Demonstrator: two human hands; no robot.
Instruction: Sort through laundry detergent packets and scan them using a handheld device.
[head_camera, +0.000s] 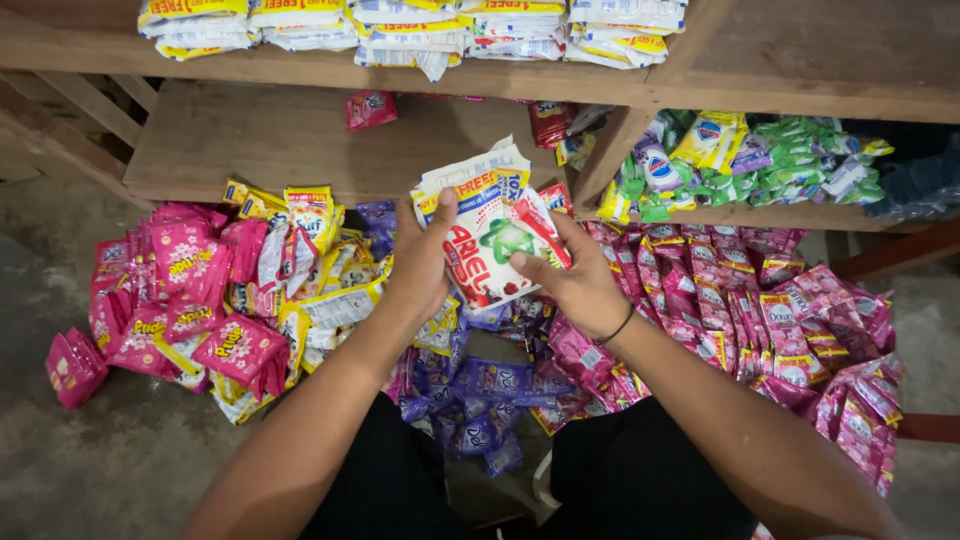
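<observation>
Both my hands hold a stack of white detergent sachets (487, 225) with red, green and yellow print, raised in front of the lower wooden shelf. My left hand (420, 265) grips the stack's left edge, thumb on the front. My right hand (572, 280) holds the right side, thumb pressed on the top sachet; a dark band circles that wrist. Below the hands lies a heap of purple sachets (480, 395) between my knees.
Pink and yellow sachets (215, 300) are piled on the concrete floor at left; pink sachets (770, 320) spread at right. Green and yellow packets (740, 160) fill the right shelf. White and yellow packs (420, 30) line the top shelf. A lone pink sachet (370, 108) lies on the lower shelf (260, 140).
</observation>
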